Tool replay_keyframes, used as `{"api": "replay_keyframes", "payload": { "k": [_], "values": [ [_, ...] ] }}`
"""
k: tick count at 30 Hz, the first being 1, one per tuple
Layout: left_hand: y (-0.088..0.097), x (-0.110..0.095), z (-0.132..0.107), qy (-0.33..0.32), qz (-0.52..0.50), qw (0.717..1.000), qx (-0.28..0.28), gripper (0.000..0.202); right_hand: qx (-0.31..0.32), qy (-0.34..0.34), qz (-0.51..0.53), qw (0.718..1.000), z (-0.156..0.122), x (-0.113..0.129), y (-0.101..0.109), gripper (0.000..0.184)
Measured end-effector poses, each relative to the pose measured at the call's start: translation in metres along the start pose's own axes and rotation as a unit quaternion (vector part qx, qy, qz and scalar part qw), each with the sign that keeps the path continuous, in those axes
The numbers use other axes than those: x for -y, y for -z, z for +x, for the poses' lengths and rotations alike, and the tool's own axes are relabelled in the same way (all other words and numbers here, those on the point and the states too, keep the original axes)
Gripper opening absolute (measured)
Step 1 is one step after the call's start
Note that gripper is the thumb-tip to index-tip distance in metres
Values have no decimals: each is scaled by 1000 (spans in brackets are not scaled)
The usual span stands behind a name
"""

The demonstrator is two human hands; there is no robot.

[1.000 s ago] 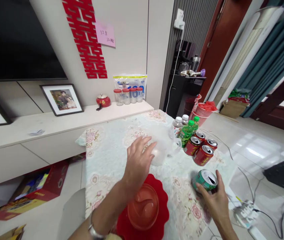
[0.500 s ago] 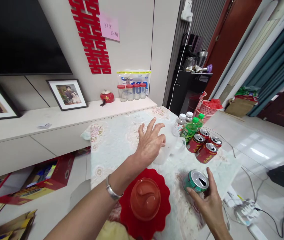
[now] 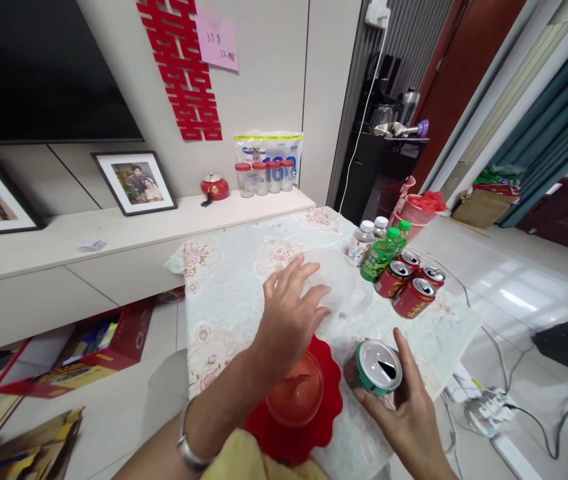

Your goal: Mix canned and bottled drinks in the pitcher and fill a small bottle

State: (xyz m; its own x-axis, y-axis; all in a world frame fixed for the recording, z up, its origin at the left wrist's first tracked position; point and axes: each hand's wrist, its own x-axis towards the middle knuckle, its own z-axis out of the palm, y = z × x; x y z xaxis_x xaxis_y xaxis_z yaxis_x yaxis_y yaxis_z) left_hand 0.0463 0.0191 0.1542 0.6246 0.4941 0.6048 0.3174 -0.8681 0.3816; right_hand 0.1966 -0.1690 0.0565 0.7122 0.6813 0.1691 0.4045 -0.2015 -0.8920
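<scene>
My right hand (image 3: 409, 407) is curled around a green drink can (image 3: 377, 365) with its tab opening showing, thumb on the near side and fingers on the far side. My left hand (image 3: 291, 317) has its fingers spread and hovers over the table, beside a translucent plastic container (image 3: 347, 283) whose shape is partly hidden by that hand. Under my left wrist lies a red scalloped dish (image 3: 331, 400) with a round orange-red piece (image 3: 297, 400) on it, partly covered by the hand.
Several red cans (image 3: 414, 297) stand at the table's right edge, behind them green-capped bottles (image 3: 379, 257) and white-capped bottles (image 3: 363, 241). Along the wall, a ledge (image 3: 64, 247) holds picture frames and red-lidded jars (image 3: 260, 179). Cables and a power strip (image 3: 494, 413) lie on the floor.
My right hand and the green can have moved left, towards the red dish. My left hand has drawn back slightly from the translucent container, nearer the dish.
</scene>
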Motion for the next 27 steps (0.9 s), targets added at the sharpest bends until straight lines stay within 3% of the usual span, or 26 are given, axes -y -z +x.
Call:
{"api": "replay_keyframes", "payload": {
  "k": [2, 4, 5, 7, 9, 10, 11, 14, 17, 20, 23, 25, 27],
  "values": [
    [0, -3, -22, 5, -138, 990, -2, 24, 24, 17, -11, 1000, 0, 10, -1, 110],
    [-3, -7, -46, 66, -294, 952, 51, 51, 58, 42, -16, 997, 2, 20, -1, 110],
    [-5, -9, -57, 119, -358, 922, 83, 69, 76, 61, -13, 995, 4, 24, -2, 110],
    [-11, -14, -74, 211, -492, 834, 135, 102, 106, 104, 1, 989, 5, 33, -6, 108],
    [-17, -19, -83, 272, -591, 742, 162, 117, 129, 144, 11, 981, 5, 40, -11, 107],
    [-19, -20, -84, 289, -611, 720, 160, 118, 142, 161, 14, 977, 5, 42, -15, 109],
    [-21, -21, -84, 300, -614, 714, 152, 114, 156, 177, 15, 972, 5, 43, -19, 111],
    [-20, -22, -80, 317, -588, 735, 119, 97, 177, 224, -14, 958, 4, 46, -27, 113],
    [-14, -20, -78, 336, -602, 718, 97, 83, 181, 272, -57, 943, 6, 54, -23, 109],
    [-3, -15, -78, 352, -589, 723, 79, 74, 135, 299, -61, 943, 15, 58, -7, 84],
    [14, -4, -72, 362, -561, 741, 71, 80, 16, 218, -26, 975, 35, 41, 4, 48],
    [27, 4, -62, 364, -533, 761, 65, 84, -54, 114, 27, 992, 50, 15, 2, 44],
    [40, 13, -47, 361, -492, 791, 53, 85, -75, 60, 27, 995, 62, -16, -8, 47]
  ]
}}
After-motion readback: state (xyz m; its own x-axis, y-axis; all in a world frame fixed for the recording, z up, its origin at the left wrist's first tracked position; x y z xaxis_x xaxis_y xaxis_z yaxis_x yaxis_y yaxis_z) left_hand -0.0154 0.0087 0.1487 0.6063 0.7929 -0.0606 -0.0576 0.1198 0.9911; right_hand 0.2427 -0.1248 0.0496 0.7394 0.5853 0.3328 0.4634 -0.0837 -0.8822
